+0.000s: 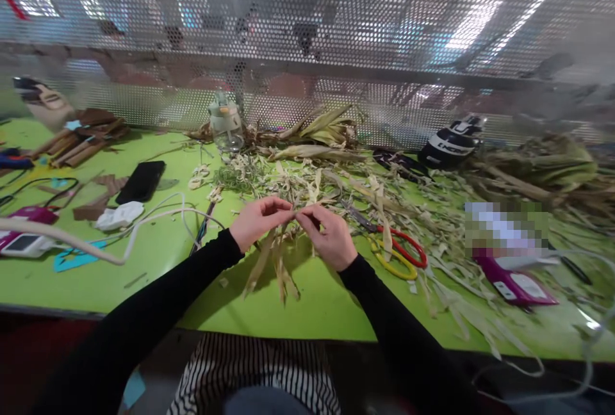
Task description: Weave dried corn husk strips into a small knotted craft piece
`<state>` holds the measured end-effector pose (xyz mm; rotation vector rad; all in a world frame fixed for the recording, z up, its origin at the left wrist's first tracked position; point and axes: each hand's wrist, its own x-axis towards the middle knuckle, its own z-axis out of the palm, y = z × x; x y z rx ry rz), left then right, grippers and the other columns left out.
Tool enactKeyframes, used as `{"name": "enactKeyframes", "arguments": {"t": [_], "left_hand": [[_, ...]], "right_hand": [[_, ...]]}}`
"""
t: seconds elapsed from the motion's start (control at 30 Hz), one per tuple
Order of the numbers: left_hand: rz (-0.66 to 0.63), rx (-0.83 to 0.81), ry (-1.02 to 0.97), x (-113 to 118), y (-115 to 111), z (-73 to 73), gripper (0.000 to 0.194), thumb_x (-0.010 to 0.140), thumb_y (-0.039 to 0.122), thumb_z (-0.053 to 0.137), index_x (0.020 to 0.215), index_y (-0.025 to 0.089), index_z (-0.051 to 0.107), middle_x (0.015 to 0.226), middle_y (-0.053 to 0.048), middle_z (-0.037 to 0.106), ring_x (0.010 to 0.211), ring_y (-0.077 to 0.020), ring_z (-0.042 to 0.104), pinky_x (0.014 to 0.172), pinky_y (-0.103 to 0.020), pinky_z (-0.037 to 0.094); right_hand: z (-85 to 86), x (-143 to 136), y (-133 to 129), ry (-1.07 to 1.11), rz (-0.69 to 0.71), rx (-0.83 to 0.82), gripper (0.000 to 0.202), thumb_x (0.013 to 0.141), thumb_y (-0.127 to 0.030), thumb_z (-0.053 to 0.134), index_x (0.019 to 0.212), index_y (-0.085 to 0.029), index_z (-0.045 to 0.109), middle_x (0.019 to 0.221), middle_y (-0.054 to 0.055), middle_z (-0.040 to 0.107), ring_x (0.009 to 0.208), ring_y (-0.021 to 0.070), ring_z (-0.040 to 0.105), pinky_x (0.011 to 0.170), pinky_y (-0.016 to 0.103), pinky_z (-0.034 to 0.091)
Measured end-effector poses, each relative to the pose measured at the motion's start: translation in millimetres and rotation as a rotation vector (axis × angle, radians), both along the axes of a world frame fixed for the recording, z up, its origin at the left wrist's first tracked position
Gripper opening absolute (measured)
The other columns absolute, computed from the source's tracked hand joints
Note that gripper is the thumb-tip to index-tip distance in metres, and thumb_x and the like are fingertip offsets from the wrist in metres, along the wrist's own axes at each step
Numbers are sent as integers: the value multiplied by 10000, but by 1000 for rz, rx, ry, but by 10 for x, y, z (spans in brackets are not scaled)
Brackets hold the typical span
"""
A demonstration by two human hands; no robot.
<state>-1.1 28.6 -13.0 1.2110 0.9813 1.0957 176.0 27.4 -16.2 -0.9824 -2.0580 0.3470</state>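
My left hand [262, 221] and my right hand [327, 234] meet at the fingertips over the table's front half. Both are closed in a pinch on a bundle of dried corn husk strips [278, 268], whose pale ends hang below my fingers. Exactly how the strips cross between the fingertips is too small to make out. Just right of my right hand lie scissors [402, 252] with one red and one yellow handle loop, their blades partly under husk pieces. Loose husk scraps [307, 178] are heaped behind my hands.
On the green table [211, 300], a black phone [141, 182], white power strip [120, 215] and cables lie left. A clear-bottomed bottle [225, 123] and black bottle [451, 141] stand behind. A magenta device [516, 284] lies right. A perforated metal screen [307, 37] borders the back.
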Motion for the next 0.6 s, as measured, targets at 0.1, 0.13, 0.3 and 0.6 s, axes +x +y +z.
{"name": "enactKeyframes", "arguments": {"t": [0.1,0.13,0.3,0.6], "left_hand": [[-15,-23,-68,5,-11,-16,217,639,200,735,820,126,641,771,-9,655,685,-79,584,731,-230,468],[-22,-34,-95,5,-16,-24,223,639,188,734,832,126,639,775,-6,652,689,-74,584,733,-226,471],[-21,-63,-167,27,-65,-34,247,672,209,718,879,128,612,763,6,621,674,-72,584,712,-236,505],[54,36,-3,88,-114,-30,174,758,231,629,863,129,534,727,12,594,617,-74,584,637,-228,513]], "right_hand": [[-4,-3,-9,14,-14,2,171,886,-289,511,788,-177,596,696,8,600,604,112,521,583,222,400],[-6,-1,-12,18,-17,-3,167,886,-283,513,788,-175,595,702,10,604,602,111,520,578,220,399],[9,-2,-47,57,-4,3,151,880,-272,523,789,-176,596,705,10,610,590,106,519,561,217,401],[-49,-41,-114,30,101,-21,145,882,-259,520,821,-171,618,656,-14,604,490,69,451,487,189,353]]}}
